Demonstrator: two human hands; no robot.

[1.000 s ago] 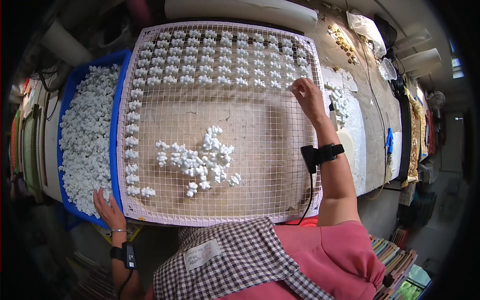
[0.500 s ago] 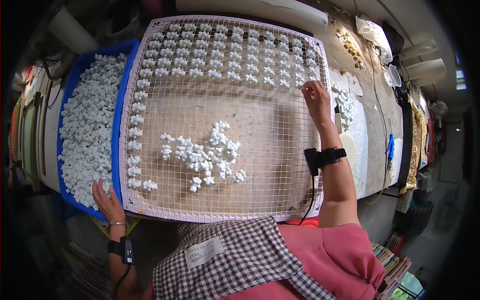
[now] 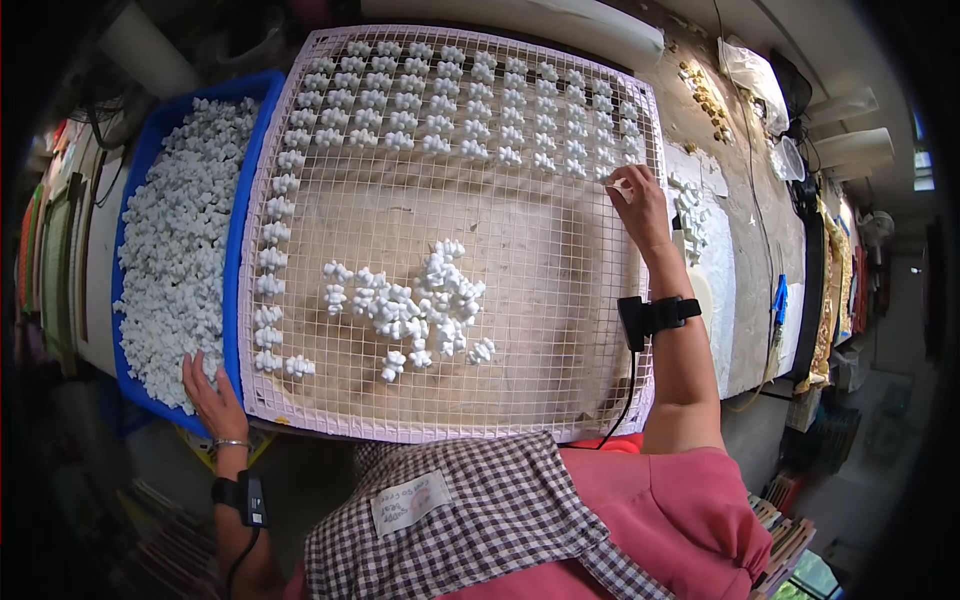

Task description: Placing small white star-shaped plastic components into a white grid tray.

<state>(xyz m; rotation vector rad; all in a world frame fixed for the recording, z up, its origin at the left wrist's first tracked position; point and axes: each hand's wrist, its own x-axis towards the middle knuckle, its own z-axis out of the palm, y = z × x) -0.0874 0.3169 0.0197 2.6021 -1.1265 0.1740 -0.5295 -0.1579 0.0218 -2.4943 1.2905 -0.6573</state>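
Cluttered workbench (image 3: 745, 260), seen from above, dusty top, with a big pale wire grid tray (image 3: 520, 300) as the landmark. Rows of small white moulded pieces (image 3: 470, 95) fill the tray's far cells, and one column of them runs down its left edge. Loose heap of the same white pieces (image 3: 410, 305) sits near the tray's middle, unsorted, some tipped over.

Right hand (image 3: 640, 205) is over the tray's right edge, at the end of the last filled row. Thumb and forefinger pinch one small white piece (image 3: 618, 184); it is at the grid, but whether it is seated in a cell or above it is not clear. Black wrist strap (image 3: 655, 315) with a cable on that forearm.

Left hand (image 3: 210, 395) rests at the near end of a blue bin (image 3: 135, 180), which is touching the tray's left side. Bin is full of white pieces. Fingers are spread flat on the pile at the bin's near corner; cannot tell if anything is gripped under them. Black band and a thin bracelet on that wrist.

More white pieces (image 3: 690, 210) lie on the bench just right of the tray. Checked apron (image 3: 460, 520) over a pink top is below the tray's near edge.
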